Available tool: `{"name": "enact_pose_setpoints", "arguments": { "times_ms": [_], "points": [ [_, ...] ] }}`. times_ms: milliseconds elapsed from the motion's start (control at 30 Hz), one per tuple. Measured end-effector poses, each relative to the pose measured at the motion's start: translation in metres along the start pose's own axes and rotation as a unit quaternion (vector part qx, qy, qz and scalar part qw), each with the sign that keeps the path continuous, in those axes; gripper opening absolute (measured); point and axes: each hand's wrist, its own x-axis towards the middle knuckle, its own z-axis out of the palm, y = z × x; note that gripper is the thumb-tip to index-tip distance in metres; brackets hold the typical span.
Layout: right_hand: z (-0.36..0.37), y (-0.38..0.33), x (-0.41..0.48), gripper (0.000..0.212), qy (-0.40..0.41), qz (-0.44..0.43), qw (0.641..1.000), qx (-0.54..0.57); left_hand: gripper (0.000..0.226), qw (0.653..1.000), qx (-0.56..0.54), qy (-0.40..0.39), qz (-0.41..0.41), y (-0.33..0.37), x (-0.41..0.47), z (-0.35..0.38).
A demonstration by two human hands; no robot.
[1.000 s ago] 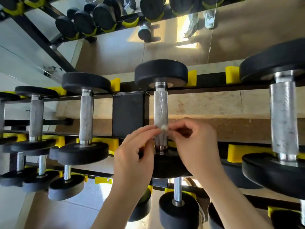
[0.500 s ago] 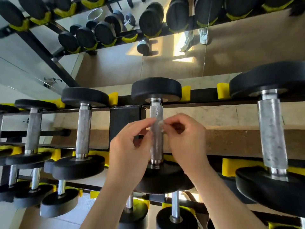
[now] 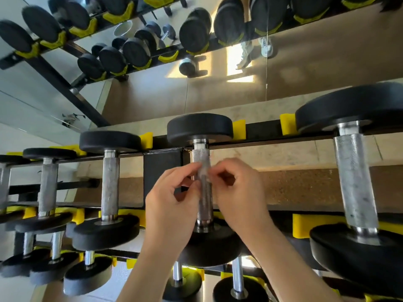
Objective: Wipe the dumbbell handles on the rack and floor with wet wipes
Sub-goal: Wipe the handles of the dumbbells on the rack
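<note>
Between both hands (image 3: 172, 205) (image 3: 239, 199), wipe (image 3: 204, 171) on handle (image 3: 205, 200).

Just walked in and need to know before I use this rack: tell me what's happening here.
A person is cleaning at the dumbbell rack. The left hand and right hand both pinch a small pale wipe, blurred here, against the upper part of the knurled handle of the middle dumbbell on the top tier. The neighbouring dumbbells sit in their yellow cradles, untouched by either hand.
</note>
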Motion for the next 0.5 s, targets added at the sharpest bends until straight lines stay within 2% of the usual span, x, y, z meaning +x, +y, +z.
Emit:
{"name": "enact_pose_setpoints", "arguments": {
  "times_ms": [100, 167, 267, 333, 400, 500],
  "points": [
    [-0.012, -0.003, -0.034, 0.020, -0.129, 0.025, 0.991, -0.001, 0.038, 1.000, 0.029, 0.003, 0.008, 0.002, 0.004, -0.001],
    [-0.020, 0.000, -0.024, 0.024, -0.153, 0.077, 0.985, 0.035, 0.039, 0.999, 0.050, -0.002, 0.018, 0.003, 0.005, -0.002],
    [-0.036, 0.006, -0.006, 0.019, -0.061, 0.171, 0.973, 0.143, 0.032, 0.987, 0.131, -0.030, 0.091, 0.004, 0.010, -0.004],
    [-0.040, 0.009, -0.006, 0.019, -0.019, 0.191, 0.964, 0.185, 0.030, 0.958, 0.233, -0.078, 0.150, 0.006, 0.017, -0.004],
    [-0.034, 0.009, -0.009, 0.023, -0.011, 0.194, 0.962, 0.190, 0.027, 0.932, 0.300, -0.109, 0.173, 0.006, 0.024, -0.005],
    [-0.024, 0.009, -0.008, 0.027, 0.020, 0.221, 0.948, 0.227, 0.012, 0.928, 0.293, -0.113, 0.200, 0.004, 0.025, -0.004]
  ]
}}
